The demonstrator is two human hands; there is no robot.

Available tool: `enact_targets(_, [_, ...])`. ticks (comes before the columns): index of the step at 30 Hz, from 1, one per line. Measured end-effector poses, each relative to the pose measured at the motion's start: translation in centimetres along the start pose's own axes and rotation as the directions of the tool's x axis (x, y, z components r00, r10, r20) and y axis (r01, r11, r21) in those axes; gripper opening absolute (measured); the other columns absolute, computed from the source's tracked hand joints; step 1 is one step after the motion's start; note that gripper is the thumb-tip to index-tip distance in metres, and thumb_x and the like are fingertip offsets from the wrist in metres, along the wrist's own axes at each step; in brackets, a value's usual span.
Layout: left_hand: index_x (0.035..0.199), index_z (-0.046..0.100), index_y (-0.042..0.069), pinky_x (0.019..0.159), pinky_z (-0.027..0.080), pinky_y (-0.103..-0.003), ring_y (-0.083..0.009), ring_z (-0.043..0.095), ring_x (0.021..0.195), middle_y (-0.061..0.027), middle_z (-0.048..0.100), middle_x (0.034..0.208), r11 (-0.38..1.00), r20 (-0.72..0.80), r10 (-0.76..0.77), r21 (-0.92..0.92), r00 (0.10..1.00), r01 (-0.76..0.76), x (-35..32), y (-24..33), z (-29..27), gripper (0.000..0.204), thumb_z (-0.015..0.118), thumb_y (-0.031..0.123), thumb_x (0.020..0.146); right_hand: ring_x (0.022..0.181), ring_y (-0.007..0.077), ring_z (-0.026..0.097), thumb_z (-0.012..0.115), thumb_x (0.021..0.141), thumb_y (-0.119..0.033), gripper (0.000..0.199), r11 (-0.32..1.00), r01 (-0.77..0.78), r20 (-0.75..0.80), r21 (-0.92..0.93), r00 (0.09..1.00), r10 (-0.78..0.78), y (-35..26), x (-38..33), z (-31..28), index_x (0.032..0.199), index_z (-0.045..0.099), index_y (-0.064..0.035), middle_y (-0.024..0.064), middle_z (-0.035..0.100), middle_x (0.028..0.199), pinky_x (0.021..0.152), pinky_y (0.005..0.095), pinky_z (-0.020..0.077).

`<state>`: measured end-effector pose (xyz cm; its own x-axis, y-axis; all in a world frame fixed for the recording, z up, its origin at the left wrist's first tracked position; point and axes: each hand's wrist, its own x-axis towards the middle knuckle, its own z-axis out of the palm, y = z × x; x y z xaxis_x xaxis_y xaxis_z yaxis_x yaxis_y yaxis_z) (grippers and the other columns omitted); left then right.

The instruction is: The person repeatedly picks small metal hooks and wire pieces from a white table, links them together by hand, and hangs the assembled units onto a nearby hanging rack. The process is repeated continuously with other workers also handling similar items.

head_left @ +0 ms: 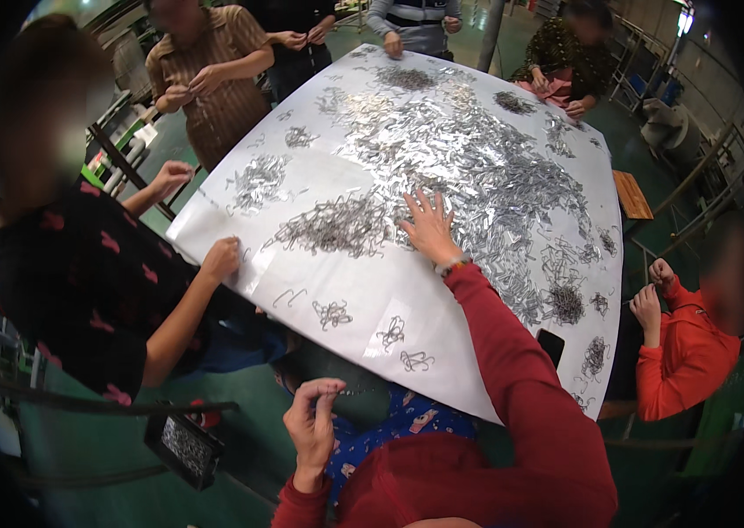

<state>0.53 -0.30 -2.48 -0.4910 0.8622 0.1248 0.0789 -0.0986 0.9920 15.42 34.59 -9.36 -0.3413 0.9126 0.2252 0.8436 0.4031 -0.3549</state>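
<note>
"Starting with the right hand [429, 227], how is it placed?"

"It is laid palm down at the near-left side of the silver strips [491, 189], with the fingers spread wide. Nothing is seen gripped; whether anything is covered by the palm cannot be told."

"And the strips?"

"They are heaped across the middle of the tabletop [442, 352], toward the far and right edges. Just left of that hand, thin hooks [332, 227] are piled."

"Where is the left hand [310, 431] held?"

"Off the tabletop, before the near edge. Its fingers are curled, with the thumb set close to the forefinger; whether the tips are fully closed, or anything is pinched, cannot be told."

"What else is seen?"

"A phone [550, 348] is laid near the near-right corner, and a dark box [161, 429] is placed below the near edge."
</note>
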Motion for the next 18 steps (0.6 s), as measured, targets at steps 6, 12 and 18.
enact_targets(6, [0.097,0.056,-0.003,0.082,0.052,-0.030,-0.0166,0.063,0.089,-0.0149,0.066,0.096,0.995,-0.047,0.025,-0.096,0.999,-0.029,0.1,-1.1,-0.8,0.003,0.054,-0.002,0.095,0.144,0.0417,0.011,0.046,0.095,-0.046,0.061,0.984,-0.152,0.119,-0.094,0.979,0.163,7.3,-0.4,3.6,0.150,0.029,-0.0266,0.0116,0.020,0.157,0.111,0.0658,0.0111])
enact_targets(12, [0.100,0.058,-0.003,0.084,0.049,-0.028,-0.0144,0.061,0.088,-0.0104,0.066,0.096,1.000,-0.064,0.013,0.008,0.998,-0.012,-1.0,-2.5,-1.7,0.007,0.052,0.000,0.096,0.141,0.0434,0.021,0.048,0.095,-0.039,0.055,0.982,0.035,0.162,-0.184,0.987,-0.005,8.6,-8.8,1.2,0.147,0.035,-0.0233,0.0136,0.026,0.154,0.111,0.0644,0.0181])
enact_targets(18, [0.100,0.058,-0.002,0.088,0.049,-0.028,-0.0147,0.063,0.092,-0.0108,0.067,0.097,0.994,-0.103,0.038,-0.097,0.994,-0.048,-2.7,-2.5,-2.4,0.008,0.056,0.004,0.097,0.140,0.0453,0.021,0.059,0.089,-0.033,0.063,0.967,0.236,0.482,-0.094,0.861,-0.163,6.6,-12.5,-4.1,0.147,0.036,-0.0235,0.0152,0.029,0.152,0.114,0.0560,0.0220])
